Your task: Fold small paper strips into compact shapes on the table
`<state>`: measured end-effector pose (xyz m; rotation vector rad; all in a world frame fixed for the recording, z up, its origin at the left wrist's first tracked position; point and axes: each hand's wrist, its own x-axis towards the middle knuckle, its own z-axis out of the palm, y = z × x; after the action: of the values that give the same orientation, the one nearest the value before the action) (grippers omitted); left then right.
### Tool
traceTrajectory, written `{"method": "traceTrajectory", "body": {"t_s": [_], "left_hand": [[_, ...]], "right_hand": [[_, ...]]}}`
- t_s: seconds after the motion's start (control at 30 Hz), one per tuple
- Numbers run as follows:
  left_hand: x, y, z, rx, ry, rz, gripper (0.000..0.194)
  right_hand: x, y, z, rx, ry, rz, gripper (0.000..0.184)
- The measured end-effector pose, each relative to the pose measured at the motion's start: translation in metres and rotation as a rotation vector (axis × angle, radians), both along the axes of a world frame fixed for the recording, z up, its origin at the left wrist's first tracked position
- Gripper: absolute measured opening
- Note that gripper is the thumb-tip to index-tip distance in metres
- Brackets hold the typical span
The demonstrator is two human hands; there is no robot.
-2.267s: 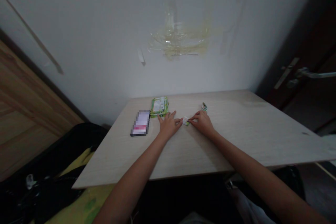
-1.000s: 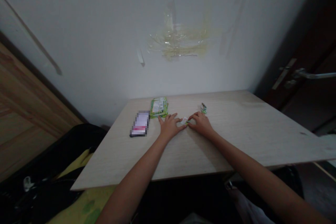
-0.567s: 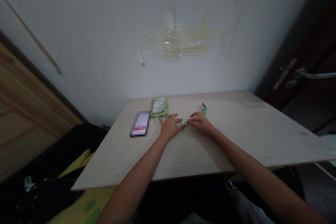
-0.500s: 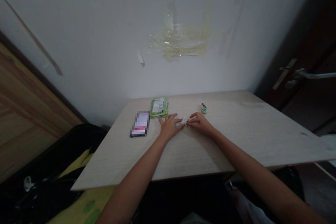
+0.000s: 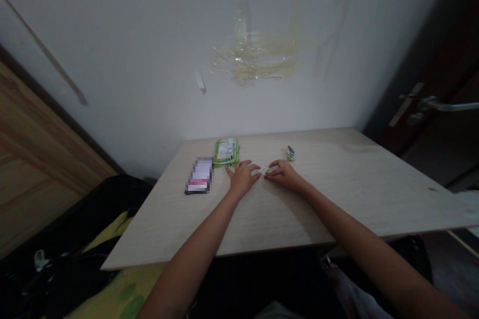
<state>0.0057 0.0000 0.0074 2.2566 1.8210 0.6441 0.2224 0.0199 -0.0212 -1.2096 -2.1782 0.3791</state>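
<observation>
A small white-and-green folded wrapper (image 5: 264,171) lies on the pale wooden table (image 5: 337,194) between my two hands. My left hand (image 5: 242,178) rests flat with fingers spread, its thumb side pressing the wrapper's left end. My right hand (image 5: 285,175) pinches the wrapper's right end with fingertips together. A second small green wrapper piece (image 5: 291,153) lies just beyond my right hand. A stack of green-and-white packets (image 5: 226,152) sits behind my left hand.
A phone (image 5: 199,181) lies left of my left hand. The table meets a white wall with old tape marks (image 5: 254,57). A dark door with a metal handle (image 5: 437,105) stands at the right. Dark bags (image 5: 67,254) lie below the table's left edge.
Both hands have stayed at the wrapper with small finger shifts; my right hand's fingers have closed in tighter on its end. The other things have not moved.
</observation>
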Motion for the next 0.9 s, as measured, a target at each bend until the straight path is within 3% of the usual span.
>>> {"method": "traceTrajectory", "body": {"t_s": [0.9], "left_hand": [[-0.001, 0.006, -0.001, -0.049, 0.008, -0.03, 0.034]], "right_hand": [[-0.016, 0.006, 0.007, 0.085, -0.201, -0.19, 0.027]]}}
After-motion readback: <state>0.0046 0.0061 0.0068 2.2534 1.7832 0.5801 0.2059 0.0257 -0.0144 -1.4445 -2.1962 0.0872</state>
